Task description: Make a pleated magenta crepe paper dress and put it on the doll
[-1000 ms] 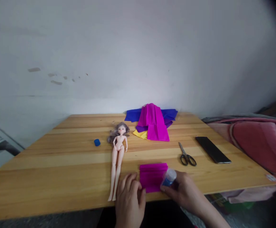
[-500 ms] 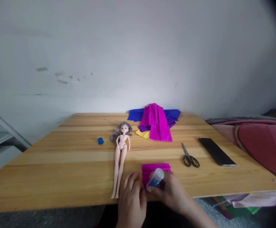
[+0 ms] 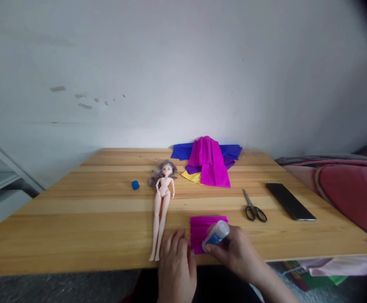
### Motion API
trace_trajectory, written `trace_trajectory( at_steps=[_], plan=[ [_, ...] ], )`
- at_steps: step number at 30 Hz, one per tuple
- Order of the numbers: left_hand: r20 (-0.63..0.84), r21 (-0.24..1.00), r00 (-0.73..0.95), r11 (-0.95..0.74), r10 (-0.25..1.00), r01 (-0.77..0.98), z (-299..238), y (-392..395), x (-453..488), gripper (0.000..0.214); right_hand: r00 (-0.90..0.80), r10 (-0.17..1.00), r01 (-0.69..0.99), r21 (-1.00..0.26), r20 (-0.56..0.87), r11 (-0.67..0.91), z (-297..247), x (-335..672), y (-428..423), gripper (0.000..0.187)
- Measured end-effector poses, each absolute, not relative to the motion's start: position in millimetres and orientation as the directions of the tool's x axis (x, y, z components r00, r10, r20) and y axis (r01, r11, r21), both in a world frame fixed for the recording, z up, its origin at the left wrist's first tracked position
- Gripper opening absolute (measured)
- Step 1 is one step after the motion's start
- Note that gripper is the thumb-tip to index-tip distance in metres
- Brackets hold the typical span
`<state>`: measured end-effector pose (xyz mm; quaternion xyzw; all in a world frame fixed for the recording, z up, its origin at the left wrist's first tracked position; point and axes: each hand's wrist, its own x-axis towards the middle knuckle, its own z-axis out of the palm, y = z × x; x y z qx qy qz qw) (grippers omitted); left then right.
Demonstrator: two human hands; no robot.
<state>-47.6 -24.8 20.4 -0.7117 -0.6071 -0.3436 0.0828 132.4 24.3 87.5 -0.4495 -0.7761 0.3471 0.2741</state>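
A small folded piece of magenta crepe paper (image 3: 202, 227) lies near the table's front edge. My right hand (image 3: 238, 252) holds a blue and white glue stick (image 3: 215, 235) tilted, its tip down on the paper's near edge. My left hand (image 3: 176, 263) rests flat on the table, fingers touching the paper's left edge. A bare doll (image 3: 163, 198) with grey hair lies on its back just left of the paper, feet toward me.
A wooden table (image 3: 76, 219) stands against a white wall. A blue cap (image 3: 135, 184) lies left of the doll. Stacked magenta, blue, purple and yellow papers (image 3: 208, 162) sit at the back. Scissors (image 3: 253, 207) and a black phone (image 3: 290, 200) lie right. A pink blanket (image 3: 344, 185) borders the right side.
My right hand slid the glue stick leftward across the magenta paper, then slightly back right. My left hand stayed at the paper's left edge. The view shifted a little.
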Motion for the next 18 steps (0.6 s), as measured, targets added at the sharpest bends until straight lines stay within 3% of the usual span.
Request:
trace_trajectory(
  at_steps=[4,12,18],
  plan=[
    [0.575,0.293,0.017,-0.225,0.818,0.929,15,-26,-48,0.041,-0.470,0.877,0.490,-0.796,0.102,0.356,83,119,25,0.017],
    [0.603,0.291,-0.001,-0.218,0.798,0.931,15,-27,-46,0.031,-0.508,0.855,0.489,-0.782,0.105,0.387,86,107,23,0.009],
    [0.576,0.302,-0.018,-0.193,0.817,0.934,13,-27,-45,0.041,-0.459,0.885,0.531,-0.773,0.082,0.347,87,117,25,0.015]
  ],
)
